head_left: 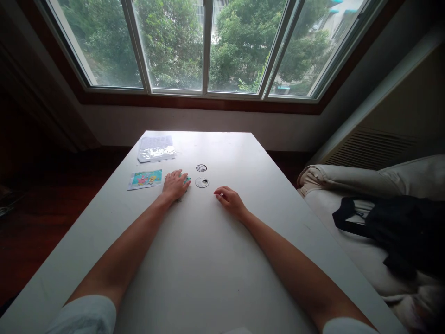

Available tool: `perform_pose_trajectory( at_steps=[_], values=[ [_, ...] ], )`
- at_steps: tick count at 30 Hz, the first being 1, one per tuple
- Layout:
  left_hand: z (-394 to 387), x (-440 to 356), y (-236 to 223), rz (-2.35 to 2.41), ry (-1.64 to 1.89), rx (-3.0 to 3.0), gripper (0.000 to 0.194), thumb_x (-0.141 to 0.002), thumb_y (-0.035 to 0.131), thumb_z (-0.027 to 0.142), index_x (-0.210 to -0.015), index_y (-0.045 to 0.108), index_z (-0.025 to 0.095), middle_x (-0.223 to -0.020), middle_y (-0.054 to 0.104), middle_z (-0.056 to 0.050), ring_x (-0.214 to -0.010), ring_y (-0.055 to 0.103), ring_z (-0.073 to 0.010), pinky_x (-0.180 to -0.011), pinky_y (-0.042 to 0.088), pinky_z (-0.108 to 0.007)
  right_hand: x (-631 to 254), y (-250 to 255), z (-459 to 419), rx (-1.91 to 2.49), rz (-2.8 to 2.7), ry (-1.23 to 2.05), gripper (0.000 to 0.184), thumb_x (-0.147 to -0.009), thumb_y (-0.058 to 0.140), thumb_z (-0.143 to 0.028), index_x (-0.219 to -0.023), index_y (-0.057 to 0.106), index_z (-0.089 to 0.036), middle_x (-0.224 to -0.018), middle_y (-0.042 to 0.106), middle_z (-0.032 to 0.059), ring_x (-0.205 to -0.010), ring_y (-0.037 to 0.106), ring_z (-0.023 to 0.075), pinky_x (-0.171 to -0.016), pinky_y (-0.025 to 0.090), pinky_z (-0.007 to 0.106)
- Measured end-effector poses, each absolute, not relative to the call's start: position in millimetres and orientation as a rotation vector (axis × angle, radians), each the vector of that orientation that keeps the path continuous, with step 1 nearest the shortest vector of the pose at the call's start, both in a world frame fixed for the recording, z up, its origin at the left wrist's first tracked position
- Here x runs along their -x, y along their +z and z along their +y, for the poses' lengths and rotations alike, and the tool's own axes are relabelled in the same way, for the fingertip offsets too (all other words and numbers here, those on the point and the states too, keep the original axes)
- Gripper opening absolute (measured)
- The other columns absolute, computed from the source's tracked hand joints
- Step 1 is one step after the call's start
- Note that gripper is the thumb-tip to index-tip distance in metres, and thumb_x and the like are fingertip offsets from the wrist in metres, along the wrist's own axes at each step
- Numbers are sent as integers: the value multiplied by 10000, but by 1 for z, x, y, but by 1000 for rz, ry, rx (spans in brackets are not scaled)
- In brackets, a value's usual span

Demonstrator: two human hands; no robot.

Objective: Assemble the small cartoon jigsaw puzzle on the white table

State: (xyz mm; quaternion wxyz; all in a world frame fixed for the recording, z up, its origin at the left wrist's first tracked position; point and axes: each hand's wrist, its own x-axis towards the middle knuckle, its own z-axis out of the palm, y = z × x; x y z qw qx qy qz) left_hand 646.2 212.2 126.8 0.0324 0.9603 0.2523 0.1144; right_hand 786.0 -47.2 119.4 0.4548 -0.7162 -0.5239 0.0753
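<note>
Left hand: laid palm down with the fingers extended and slightly parted, over a small green-marked piece (188, 178) that shows past the fingertips; whether anything is gripped underneath, I cannot tell. The hand itself is here (175, 184).
Right hand: (230, 200) loosely curled near the table surface, thumb and forefinger close together; too small to tell whether they pinch anything.
Round pieces: the lower disc (199, 184) lies between the hands, the upper disc (201, 168) just beyond it, apart from both hands.
Step in hand: judging by the pose, the left hand is steadying or gathering the green-marked piece while the right waits.
Next move calls for: probably a light fingertip pinch or slide, as the pieces look thin and flat.
Picture card: (147, 178) just left of the left hand.
Clear packet: (156, 148) beyond the card, on the white table (208, 260).
Right of table: a dark garment (399, 222).
</note>
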Motion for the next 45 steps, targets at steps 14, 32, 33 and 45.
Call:
perform_pose_trajectory(
  at_steps=[14,32,33,45],
  values=[
    [209,-637,124,629,143,-3017,684,-989,315,642,-1554,396,265,-1665,291,-85,-1550,192,-318,-1244,140,-550,-787,114,-46,1773,-1335,131,182,-946,556,-320,-961,716,-234,-1060,685,53,-689,570,132,-726,488,298],
    [149,-619,125,349,179,-2986,668,-996,358,626,-1569,378,282,-1665,293,-69,-1551,215,-299,-1273,123,-511,-783,117,-49,1796,-1371,93,160,-954,566,-290,-965,719,-244,-1097,683,50,-812,628,147,-771,504,293],
    [150,-617,126,323,191,-2996,663,-998,366,616,-1569,379,279,-1664,296,-68,-1556,202,-292,-1280,101,-503,-783,117,-51,1792,-1366,105,159,-951,570,-294,-967,719,-243,-1103,684,51,-805,628,146,-765,507,293],
    [132,-609,118,134,170,-2966,703,-1012,289,644,-1594,329,251,-1681,244,-75,-1560,200,-268,-1278,160,-454,-784,120,-67,1803,-1420,139,172,-952,566,-291,-996,727,-249,-1207,666,71,-940,667,183,-836,530,326]
  ],
)
